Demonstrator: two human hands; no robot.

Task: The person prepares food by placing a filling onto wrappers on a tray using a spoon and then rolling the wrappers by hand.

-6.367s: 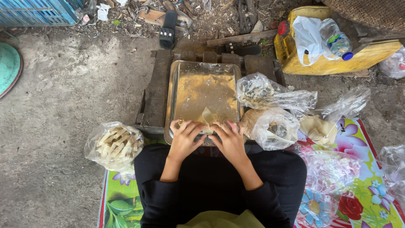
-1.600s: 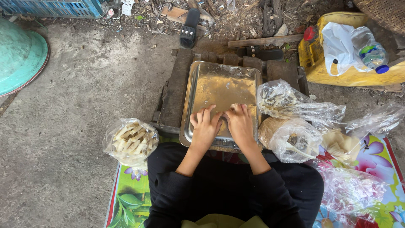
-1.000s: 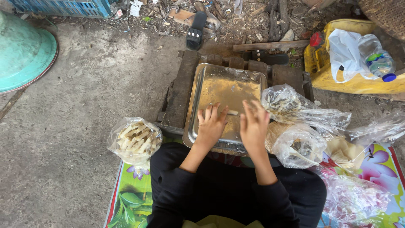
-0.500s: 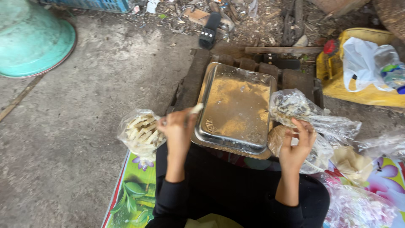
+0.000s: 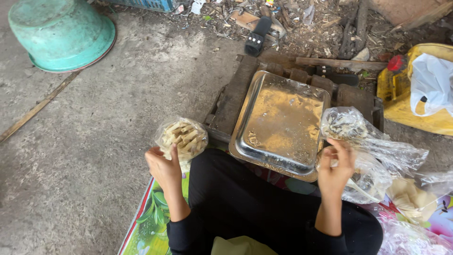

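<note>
Two hands, left hand open at one bag of rolls, right hand pinching one clear bag.

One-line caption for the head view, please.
Seated person's left hand at a clear bag of pale folded pieces, right hand at another bag, beside a metal tray.

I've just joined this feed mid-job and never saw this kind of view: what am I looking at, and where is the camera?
There is no machine here. The camera sits on a person's head and looks down at their own two bare hands. The left hand touches a clear bag of pale folded pieces on the concrete. The right hand reaches into a clear plastic bag beside a metal tray dusted with crumbs, which rests on a wooden pallet. An upturned green basin stands further off.
</note>
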